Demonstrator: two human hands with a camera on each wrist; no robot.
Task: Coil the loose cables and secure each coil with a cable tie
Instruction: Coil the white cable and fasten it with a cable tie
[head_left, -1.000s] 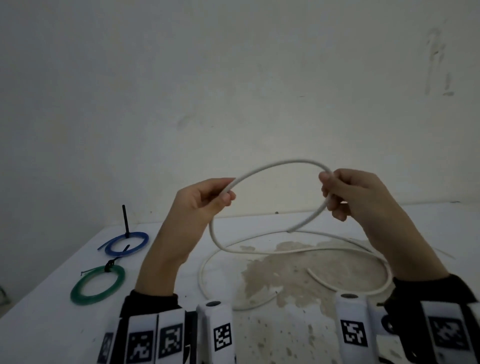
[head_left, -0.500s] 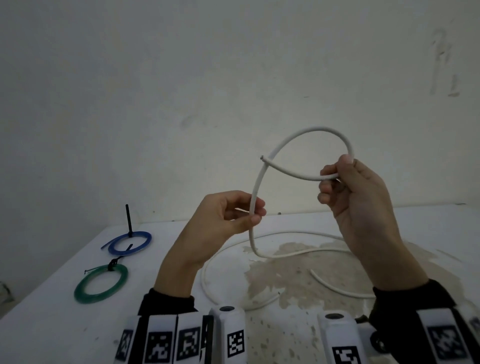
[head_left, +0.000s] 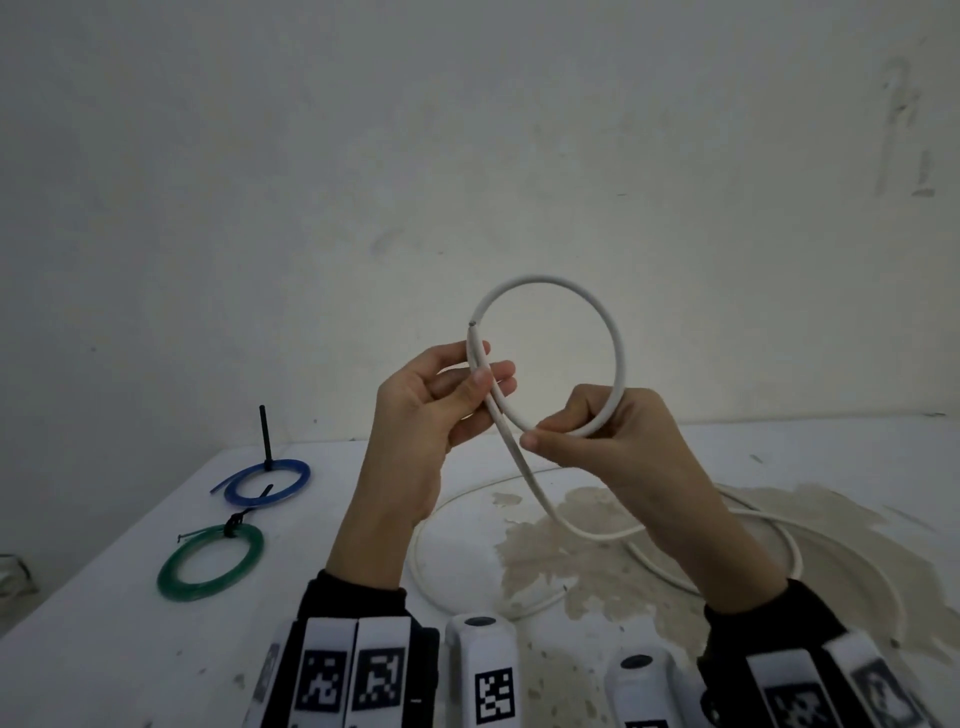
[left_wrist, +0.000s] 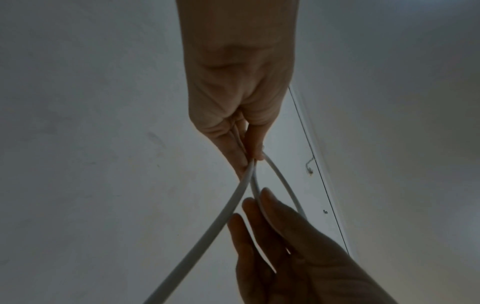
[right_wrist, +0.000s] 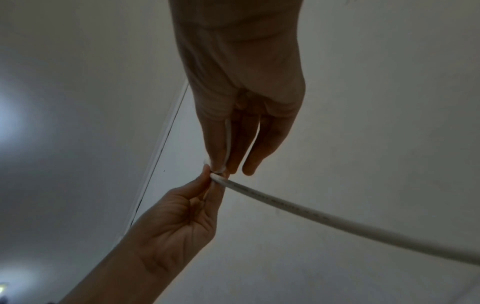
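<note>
I hold a white cable (head_left: 618, 343) up in front of the wall, bent into one round loop. My left hand (head_left: 480, 382) pinches the loop's left side just below the cut end (head_left: 471, 323), where the strand crosses it. My right hand (head_left: 540, 434) pinches the bottom of the loop. From the crossing the cable drops to the table and lies there in loose curves (head_left: 789, 551). The left wrist view shows my left hand (left_wrist: 250, 161) pinching two strands of cable (left_wrist: 221, 216). In the right wrist view my right hand (right_wrist: 224, 166) pinches the cable (right_wrist: 311, 214).
On the left of the white table (head_left: 104, 649) lie a blue coil (head_left: 267, 480) with an upright black cable tie (head_left: 265, 436) and a green coil (head_left: 210, 561) with a black tie. A worn brownish patch (head_left: 597, 571) marks the tabletop under the cable. A bare wall stands behind.
The loop has been closed: its free end came round to my left hand, which now pinches it against the strand. My right hand slid to the loop's bottom, and the hands drew together.
</note>
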